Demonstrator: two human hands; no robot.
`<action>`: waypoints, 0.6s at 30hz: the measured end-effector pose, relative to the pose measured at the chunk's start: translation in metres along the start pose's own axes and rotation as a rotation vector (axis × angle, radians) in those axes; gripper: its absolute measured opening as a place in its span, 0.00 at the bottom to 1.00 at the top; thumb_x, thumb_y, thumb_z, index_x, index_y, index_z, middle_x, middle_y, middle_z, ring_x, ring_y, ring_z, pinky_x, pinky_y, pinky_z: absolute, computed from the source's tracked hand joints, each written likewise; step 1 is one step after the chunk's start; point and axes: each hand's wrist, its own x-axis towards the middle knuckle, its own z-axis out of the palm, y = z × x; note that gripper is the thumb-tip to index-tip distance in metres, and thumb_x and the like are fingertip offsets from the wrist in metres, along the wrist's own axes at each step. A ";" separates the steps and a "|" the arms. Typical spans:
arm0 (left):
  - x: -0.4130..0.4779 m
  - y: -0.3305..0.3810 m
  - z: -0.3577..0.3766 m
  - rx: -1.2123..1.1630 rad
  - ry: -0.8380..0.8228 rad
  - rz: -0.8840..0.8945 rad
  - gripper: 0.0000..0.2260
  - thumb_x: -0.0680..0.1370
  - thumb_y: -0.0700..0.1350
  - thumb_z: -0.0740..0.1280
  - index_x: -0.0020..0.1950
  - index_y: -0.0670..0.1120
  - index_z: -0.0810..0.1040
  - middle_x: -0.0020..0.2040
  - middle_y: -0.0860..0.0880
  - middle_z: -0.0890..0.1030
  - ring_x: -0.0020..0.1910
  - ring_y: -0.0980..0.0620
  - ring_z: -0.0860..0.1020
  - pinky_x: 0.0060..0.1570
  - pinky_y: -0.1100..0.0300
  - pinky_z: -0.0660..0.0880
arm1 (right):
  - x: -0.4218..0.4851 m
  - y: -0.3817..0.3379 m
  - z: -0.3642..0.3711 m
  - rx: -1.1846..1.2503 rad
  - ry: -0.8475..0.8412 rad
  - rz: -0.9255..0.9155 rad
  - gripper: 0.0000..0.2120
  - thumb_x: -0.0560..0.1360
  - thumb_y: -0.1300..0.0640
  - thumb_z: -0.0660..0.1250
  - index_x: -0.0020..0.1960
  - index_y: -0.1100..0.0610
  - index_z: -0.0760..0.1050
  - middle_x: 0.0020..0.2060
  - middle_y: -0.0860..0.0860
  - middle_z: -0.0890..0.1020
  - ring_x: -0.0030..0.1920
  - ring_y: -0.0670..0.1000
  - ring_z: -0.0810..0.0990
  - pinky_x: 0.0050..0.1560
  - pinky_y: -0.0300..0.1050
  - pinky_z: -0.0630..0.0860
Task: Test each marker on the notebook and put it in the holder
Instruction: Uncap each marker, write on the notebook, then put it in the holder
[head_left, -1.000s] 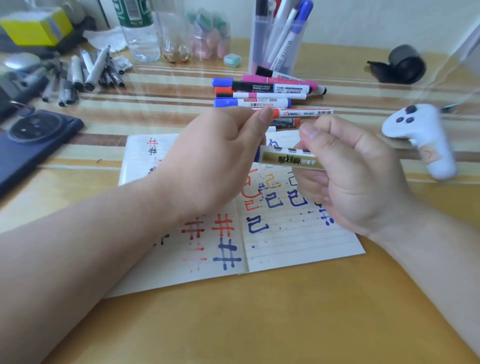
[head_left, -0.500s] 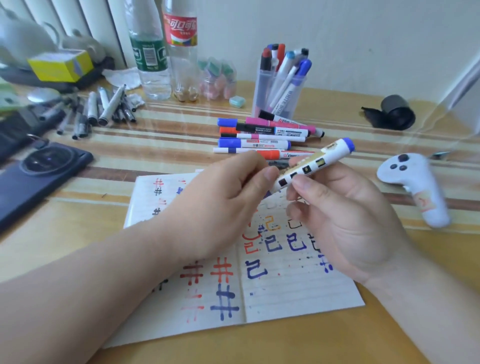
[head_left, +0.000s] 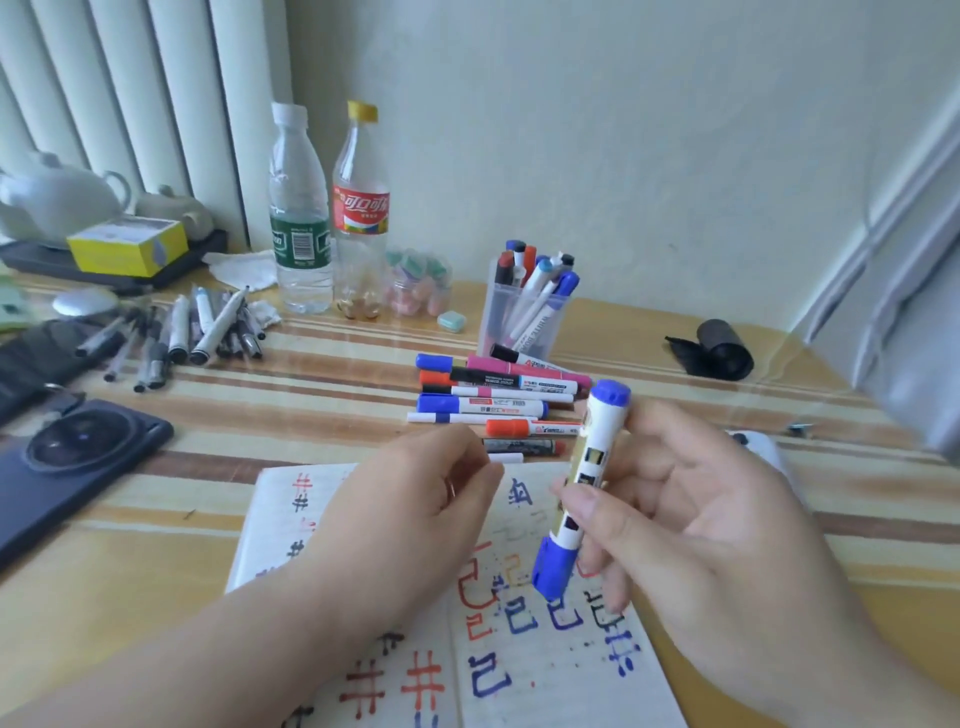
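One blue marker (head_left: 591, 457) stands nearly upright, cap down over the notebook (head_left: 545, 649), pinched in the right hand (head_left: 691, 525), with the holder (head_left: 492, 314) farther beyond it; the left hand (head_left: 415, 514) hangs loosely curled, empty.

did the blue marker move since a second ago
Yes. The marker swung from lying level over the notebook's top edge to nearly upright, cap end down over the page, held by the right hand alone.

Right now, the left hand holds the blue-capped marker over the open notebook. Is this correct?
Not quite: in the head view the right hand holds the blue-capped marker over the open notebook. The left hand is apart from it.
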 end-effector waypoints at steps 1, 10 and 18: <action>0.001 -0.001 0.000 0.000 -0.002 -0.007 0.10 0.79 0.54 0.66 0.40 0.53 0.75 0.39 0.61 0.78 0.38 0.58 0.76 0.37 0.63 0.72 | 0.003 -0.007 -0.001 -0.010 0.024 -0.020 0.24 0.74 0.67 0.72 0.62 0.42 0.77 0.38 0.58 0.83 0.30 0.56 0.80 0.27 0.48 0.77; 0.003 0.000 -0.002 0.069 -0.099 -0.027 0.11 0.80 0.57 0.65 0.43 0.53 0.76 0.37 0.58 0.78 0.40 0.60 0.75 0.38 0.64 0.72 | 0.133 -0.013 -0.034 -0.289 0.329 -0.295 0.22 0.78 0.65 0.69 0.63 0.45 0.67 0.36 0.55 0.82 0.30 0.56 0.84 0.33 0.55 0.83; 0.005 -0.004 0.002 0.081 -0.091 0.026 0.11 0.80 0.57 0.66 0.41 0.53 0.75 0.37 0.58 0.76 0.42 0.59 0.73 0.39 0.65 0.70 | 0.237 0.002 -0.019 -0.361 0.489 -0.428 0.13 0.76 0.61 0.67 0.53 0.45 0.71 0.40 0.51 0.84 0.36 0.53 0.84 0.43 0.55 0.83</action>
